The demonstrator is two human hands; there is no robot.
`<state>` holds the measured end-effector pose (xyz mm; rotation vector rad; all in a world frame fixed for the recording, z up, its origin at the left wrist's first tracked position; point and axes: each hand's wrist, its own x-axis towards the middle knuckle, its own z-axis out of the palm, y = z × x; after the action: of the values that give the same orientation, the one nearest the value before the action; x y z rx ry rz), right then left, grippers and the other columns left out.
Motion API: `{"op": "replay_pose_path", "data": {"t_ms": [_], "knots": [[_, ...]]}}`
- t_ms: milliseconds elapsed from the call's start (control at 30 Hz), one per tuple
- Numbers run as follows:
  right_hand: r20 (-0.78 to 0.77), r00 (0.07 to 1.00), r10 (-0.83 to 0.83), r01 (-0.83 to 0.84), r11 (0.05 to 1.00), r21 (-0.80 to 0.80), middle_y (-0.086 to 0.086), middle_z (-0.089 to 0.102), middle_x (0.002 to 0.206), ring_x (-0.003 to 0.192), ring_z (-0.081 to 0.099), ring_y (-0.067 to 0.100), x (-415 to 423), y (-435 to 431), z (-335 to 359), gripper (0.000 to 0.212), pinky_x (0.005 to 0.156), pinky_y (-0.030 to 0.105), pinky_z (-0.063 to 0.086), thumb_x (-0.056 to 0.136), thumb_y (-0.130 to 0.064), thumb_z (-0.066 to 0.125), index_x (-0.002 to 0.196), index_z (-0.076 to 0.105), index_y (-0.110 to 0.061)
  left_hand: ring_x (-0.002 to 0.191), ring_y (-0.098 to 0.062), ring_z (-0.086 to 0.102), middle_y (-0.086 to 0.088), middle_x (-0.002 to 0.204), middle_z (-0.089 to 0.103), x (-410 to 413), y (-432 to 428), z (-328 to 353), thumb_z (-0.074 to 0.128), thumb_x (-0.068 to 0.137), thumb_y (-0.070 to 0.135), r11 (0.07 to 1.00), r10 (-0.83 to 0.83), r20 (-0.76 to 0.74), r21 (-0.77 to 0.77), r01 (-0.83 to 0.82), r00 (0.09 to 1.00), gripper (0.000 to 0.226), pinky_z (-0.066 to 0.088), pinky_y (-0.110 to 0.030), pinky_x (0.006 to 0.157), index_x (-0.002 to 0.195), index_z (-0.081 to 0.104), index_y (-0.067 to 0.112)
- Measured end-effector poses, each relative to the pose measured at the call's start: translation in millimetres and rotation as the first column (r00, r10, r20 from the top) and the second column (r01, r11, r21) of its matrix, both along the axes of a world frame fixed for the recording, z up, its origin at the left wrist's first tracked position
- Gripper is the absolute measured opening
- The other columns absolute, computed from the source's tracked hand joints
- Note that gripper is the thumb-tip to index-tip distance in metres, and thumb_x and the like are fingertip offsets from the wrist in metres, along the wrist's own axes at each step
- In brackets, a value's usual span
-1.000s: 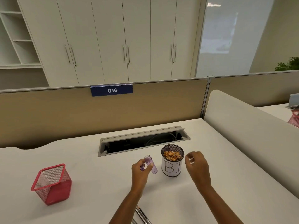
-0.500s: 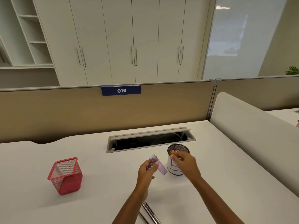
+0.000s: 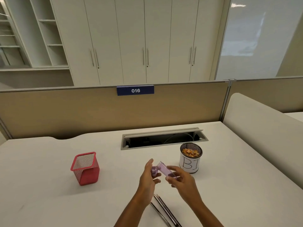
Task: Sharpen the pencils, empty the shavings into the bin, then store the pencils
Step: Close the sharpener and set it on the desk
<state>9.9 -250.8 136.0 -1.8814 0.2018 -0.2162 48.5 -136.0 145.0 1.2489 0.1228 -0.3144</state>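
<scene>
Both hands meet over the white desk (image 3: 49,202). My left hand (image 3: 148,176) holds the small purple sharpener body (image 3: 154,171). My right hand (image 3: 180,179) pinches its clear purple shavings case (image 3: 165,170), which touches the body. A round mesh cup labelled as the bin (image 3: 191,158) stands just right of the hands and is full of orange shavings. Several pencils (image 3: 165,210) lie on the desk below my forearms, partly hidden. A red square mesh holder (image 3: 85,168) stands to the left.
An open cable tray (image 3: 164,138) is set into the desk behind the bin. A tan partition with a "016" sign (image 3: 135,90) runs along the back edge, and a rounded cream divider (image 3: 262,131) bounds the right side.
My right hand left the bin and came down to the purple case held by my left hand. The view shifted left, so the holder and bin appear further right.
</scene>
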Motion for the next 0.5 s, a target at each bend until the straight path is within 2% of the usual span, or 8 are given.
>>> {"op": "replay_pose_path", "data": {"t_ms": [67,133,167,267,400,500], "knots": [[0.007,1.0,0.006,-0.006,0.999,-0.048,0.0,0.064,0.089,0.073,0.061,0.009,-8.3,4.0,0.2,0.033,0.059,0.011,0.05,0.082,-0.01,0.065,0.113,0.062,-0.022,0.1,-0.029,0.052,-0.012,0.099,0.058,-3.6,7.5,3.9,0.038,0.099,0.027,0.997,0.05,-0.061,-0.052,-0.053,0.997,0.028,0.035,-0.036,0.088,0.093,0.058,0.009],[0.016,1.0,0.019,-0.017,0.995,-0.1,0.0,0.064,0.09,0.074,0.061,0.009,-15.7,8.1,0.7,0.033,0.06,0.01,0.049,0.082,-0.011,0.066,0.11,0.061,-0.027,0.09,-0.026,0.055,-0.012,0.092,0.06,-6.4,13.5,4.3,0.038,0.099,0.02,0.987,0.087,-0.086,-0.129,-0.097,0.993,0.028,0.036,-0.036,0.086,0.085,0.058,0.009],[0.016,0.999,0.028,-0.026,0.992,-0.126,0.0,0.063,0.092,0.075,0.06,0.009,-19.3,11.3,1.3,0.033,0.061,0.01,0.048,0.082,-0.011,0.066,0.11,0.06,-0.028,0.085,-0.024,0.055,-0.012,0.09,0.059,-7.7,16.9,3.2,0.037,0.099,0.017,0.978,0.11,-0.088,-0.169,-0.124,0.99,0.026,0.04,-0.035,0.083,0.088,0.058,0.007],[0.02,0.999,0.026,-0.023,0.985,-0.174,0.0,0.061,0.094,0.075,0.06,0.009,-26.0,17.5,1.7,0.036,0.063,0.009,0.047,0.082,-0.011,0.066,0.115,0.061,-0.024,0.085,-0.022,0.055,-0.011,0.092,0.058,-13.9,23.3,-3.4,0.035,0.1,0.01,0.97,0.135,-0.046,-0.199,-0.142,0.99,0.025,0.045,-0.027,0.077,0.117,0.052,0.004],[0.053,0.998,0.027,-0.011,0.96,-0.279,-0.003,0.06,0.094,0.075,0.059,0.008,-29.6,22.8,0.8,0.038,0.066,0.007,0.046,0.082,-0.012,0.066,0.118,0.06,-0.023,0.097,-0.023,0.055,-0.01,0.102,0.059,-22.4,29.9,-10.0,0.031,0.099,0.004,0.996,0.065,0.082,-0.06,-0.06,0.995,0.036,0.052,-0.023,0.078,0.133,0.045,0.0],[0.085,0.995,0.057,-0.02,0.925,-0.379,-0.007,0.057,0.095,0.078,0.056,0.007,-32.7,26.7,-1.0,0.04,0.069,0.005,0.043,0.083,-0.014,0.065,0.121,0.058,-0.024,0.113,-0.024,0.051,-0.01,0.119,0.055,-28.7,32.2,-9.3,0.033,0.098,0.003,0.998,0.056,0.159,0.016,-0.059,0.986,0.04,0.042,-0.031,0.1,0.137,0.042,0.003]]}}
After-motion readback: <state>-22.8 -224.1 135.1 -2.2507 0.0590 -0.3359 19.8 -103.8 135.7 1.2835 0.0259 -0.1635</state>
